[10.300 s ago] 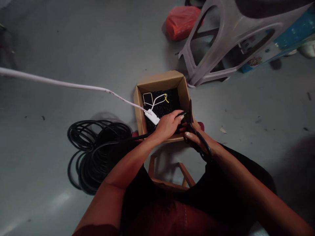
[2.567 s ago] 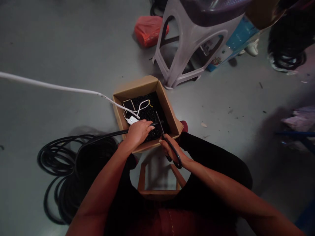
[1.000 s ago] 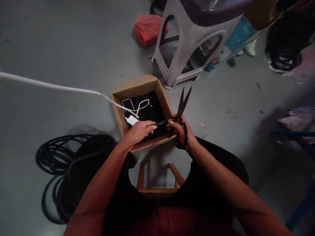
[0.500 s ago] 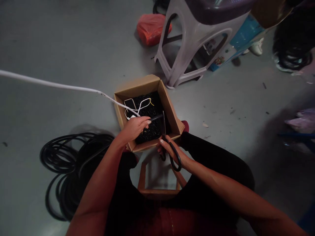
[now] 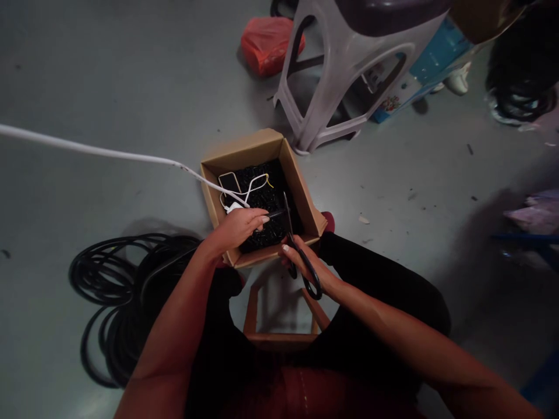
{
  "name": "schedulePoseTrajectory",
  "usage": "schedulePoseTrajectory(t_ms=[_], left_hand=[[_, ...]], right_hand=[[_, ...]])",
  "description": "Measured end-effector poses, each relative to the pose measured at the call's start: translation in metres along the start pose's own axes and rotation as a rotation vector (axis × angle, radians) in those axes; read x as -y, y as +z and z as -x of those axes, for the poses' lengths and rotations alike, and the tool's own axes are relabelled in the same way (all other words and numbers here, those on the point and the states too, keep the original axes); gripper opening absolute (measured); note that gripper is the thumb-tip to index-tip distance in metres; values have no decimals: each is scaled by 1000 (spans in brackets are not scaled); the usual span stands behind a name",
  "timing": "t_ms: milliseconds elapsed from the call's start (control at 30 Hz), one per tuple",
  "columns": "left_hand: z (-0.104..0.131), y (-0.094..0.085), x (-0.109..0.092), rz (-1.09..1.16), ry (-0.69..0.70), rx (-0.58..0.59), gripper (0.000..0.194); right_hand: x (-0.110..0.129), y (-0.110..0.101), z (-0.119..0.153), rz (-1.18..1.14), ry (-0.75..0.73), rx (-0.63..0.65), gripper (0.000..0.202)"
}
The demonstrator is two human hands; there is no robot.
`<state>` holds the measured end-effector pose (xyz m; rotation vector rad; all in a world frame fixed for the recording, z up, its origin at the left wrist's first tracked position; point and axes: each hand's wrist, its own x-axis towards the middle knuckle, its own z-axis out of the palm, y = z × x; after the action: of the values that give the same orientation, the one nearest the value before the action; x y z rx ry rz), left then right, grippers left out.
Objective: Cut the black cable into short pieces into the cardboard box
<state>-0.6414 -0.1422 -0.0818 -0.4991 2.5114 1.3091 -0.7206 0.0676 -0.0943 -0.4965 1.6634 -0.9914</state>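
Over the cardboard box, the left hand pinches the black hose end while the right hand grips scissors, blades at the hose.

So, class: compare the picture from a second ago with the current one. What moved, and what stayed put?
The right hand swung the scissors from pointing up outside the cardboard box back down over it; their blades, then spread, now sit closed at the black tube's tip. The left hand still grips the tube. The phone, white cable and tube coil stayed put.
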Motion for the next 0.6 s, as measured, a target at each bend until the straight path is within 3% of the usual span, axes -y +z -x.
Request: schedulePoseTrajectory(t_ms=[367,600], left_hand=[[0,-1,2,-4,31,63,33],[1,-3,-3,-24,-44,27,33]], right_hand=[[-11,-1,-8,-1,-20,36,37],[-12,-1,-9,-59,-42,-6,31]])
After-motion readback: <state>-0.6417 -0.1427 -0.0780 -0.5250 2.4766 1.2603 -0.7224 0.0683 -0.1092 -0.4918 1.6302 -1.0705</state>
